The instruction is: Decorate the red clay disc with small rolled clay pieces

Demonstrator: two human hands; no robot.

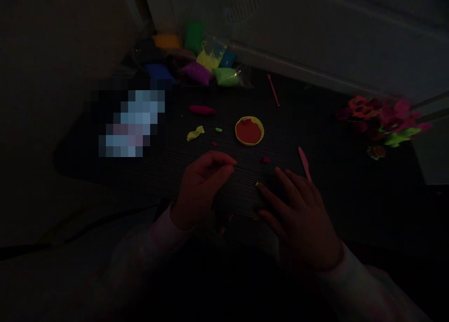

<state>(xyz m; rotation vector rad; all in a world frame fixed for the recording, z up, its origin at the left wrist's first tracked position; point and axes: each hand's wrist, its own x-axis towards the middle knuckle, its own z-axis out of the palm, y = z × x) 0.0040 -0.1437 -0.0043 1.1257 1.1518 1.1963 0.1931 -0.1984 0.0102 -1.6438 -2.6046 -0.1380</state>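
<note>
One red scrap (265, 160) lies between right hand (303, 219) and yellow-rimmed disc (248, 133).

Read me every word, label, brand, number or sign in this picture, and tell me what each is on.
None can be read.
Pale blue pixelated patch, at the left: blurred out, any text unreadable.
Clear plastic bags with coloured contents: too dark to make out any print.
</note>
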